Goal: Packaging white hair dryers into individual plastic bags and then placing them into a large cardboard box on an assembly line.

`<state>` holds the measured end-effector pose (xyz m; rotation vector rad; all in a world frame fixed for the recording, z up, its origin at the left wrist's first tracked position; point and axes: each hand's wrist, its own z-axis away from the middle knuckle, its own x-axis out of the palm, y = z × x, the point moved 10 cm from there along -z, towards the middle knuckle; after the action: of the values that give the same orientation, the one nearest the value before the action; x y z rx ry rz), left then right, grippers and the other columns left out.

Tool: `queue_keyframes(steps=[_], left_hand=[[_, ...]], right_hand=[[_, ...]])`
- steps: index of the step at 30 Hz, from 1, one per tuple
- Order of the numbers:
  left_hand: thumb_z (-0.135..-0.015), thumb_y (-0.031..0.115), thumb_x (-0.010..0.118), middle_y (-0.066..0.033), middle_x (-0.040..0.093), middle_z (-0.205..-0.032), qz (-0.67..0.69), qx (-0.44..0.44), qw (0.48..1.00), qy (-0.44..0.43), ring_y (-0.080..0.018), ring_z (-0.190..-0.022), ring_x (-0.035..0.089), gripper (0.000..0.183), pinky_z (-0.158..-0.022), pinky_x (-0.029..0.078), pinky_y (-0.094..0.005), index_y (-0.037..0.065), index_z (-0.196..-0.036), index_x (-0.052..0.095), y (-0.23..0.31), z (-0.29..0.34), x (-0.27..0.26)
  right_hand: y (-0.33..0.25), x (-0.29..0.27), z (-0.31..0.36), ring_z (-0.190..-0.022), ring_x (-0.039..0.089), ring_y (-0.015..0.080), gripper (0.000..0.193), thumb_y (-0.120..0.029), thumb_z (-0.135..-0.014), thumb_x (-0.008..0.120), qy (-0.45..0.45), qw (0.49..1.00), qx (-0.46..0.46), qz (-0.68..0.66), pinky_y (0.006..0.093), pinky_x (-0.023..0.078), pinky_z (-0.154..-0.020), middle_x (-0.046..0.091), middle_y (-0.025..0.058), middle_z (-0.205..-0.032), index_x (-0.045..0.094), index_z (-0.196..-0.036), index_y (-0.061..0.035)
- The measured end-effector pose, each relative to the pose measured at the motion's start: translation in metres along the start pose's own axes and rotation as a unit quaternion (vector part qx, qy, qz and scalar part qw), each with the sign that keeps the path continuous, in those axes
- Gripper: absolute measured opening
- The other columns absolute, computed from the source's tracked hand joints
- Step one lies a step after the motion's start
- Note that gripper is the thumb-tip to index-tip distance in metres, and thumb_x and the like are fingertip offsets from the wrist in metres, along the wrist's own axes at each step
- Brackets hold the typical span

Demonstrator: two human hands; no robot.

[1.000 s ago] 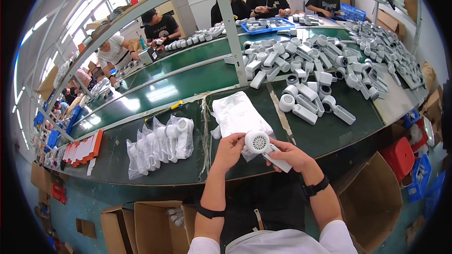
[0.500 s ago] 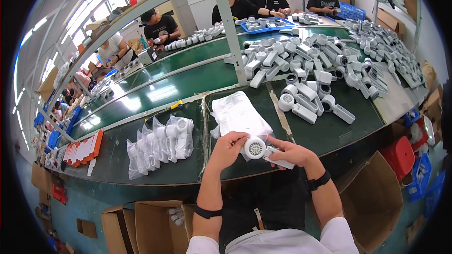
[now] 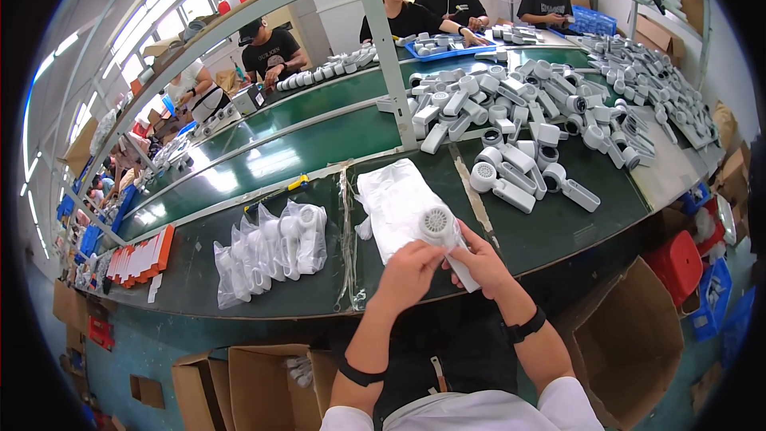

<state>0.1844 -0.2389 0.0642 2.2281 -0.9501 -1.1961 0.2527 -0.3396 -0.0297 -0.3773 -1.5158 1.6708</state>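
A white handheld fan [image 3: 436, 225] with a round slotted grille is held tilted over the table's front edge, its head away from me. My right hand [image 3: 485, 265] wraps around its handle from the right. Hazy clear film shows about the fan, apparently a plastic bag. My left hand [image 3: 408, 273] is closed in a pinch on the film beside the handle, just below the fan's head; its fingertips are partly hidden. Under and beyond the fan lies a stack of white plastic bags [image 3: 392, 195].
Several bagged fans [image 3: 275, 241] lie in a row at left, near orange-and-white boxes [image 3: 142, 255]. A yellow-handled tool [image 3: 298, 182] lies behind them. Loose fans [image 3: 519, 104] are heaped at right. A metal post [image 3: 387, 64] rises beyond; open cartons [image 3: 630, 335] flank me. Co-workers sit opposite.
The fan has turned so its head points away and its handle toward me. My left hand has moved from beside the head to below it, pinching near the handle.
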Motion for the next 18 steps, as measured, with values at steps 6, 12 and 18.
queue_keyframes(steps=[6,12,18], left_hand=[[-0.088,0.001,0.063,-0.0122,0.065,-0.088,0.14,-0.02,0.988,-0.063,-0.0189,-0.079,0.063,0.014,-0.074,0.051,-0.0312,-0.002,-0.101,0.063,0.007,0.031,0.045],[-0.092,0.002,0.06,-0.0053,0.064,-0.104,0.368,-0.153,0.917,0.005,-0.0117,-0.092,0.06,0.026,-0.082,0.05,-0.0273,0.003,-0.118,0.058,-0.036,0.051,0.032],[-0.099,0.016,0.053,-0.0058,0.05,-0.135,0.55,-0.34,0.763,-0.003,-0.0142,-0.119,0.051,0.055,-0.088,0.052,-0.0318,0.008,-0.147,0.027,-0.043,0.067,0.084]], right_hand=[[-0.008,-0.013,-0.001,-0.066,0.065,0.016,0.059,-0.021,-0.096,0.06,0.14,0.981,-0.116,-0.074,0.0294,0.055,-0.058,0.064,0.0116,-0.106,0.033,-0.146,-0.005],[-0.017,0.0,0.002,-0.074,0.066,0.0145,0.044,-0.025,-0.1,0.052,0.111,0.96,-0.224,-0.13,0.0285,0.055,-0.064,0.065,0.0089,-0.107,0.043,-0.137,-0.0033],[-0.01,0.017,0.021,-0.096,0.06,0.016,0.031,-0.01,-0.098,0.051,0.145,0.947,-0.274,-0.08,0.0283,0.048,-0.085,0.063,0.0078,-0.11,0.053,-0.127,-0.0013]])
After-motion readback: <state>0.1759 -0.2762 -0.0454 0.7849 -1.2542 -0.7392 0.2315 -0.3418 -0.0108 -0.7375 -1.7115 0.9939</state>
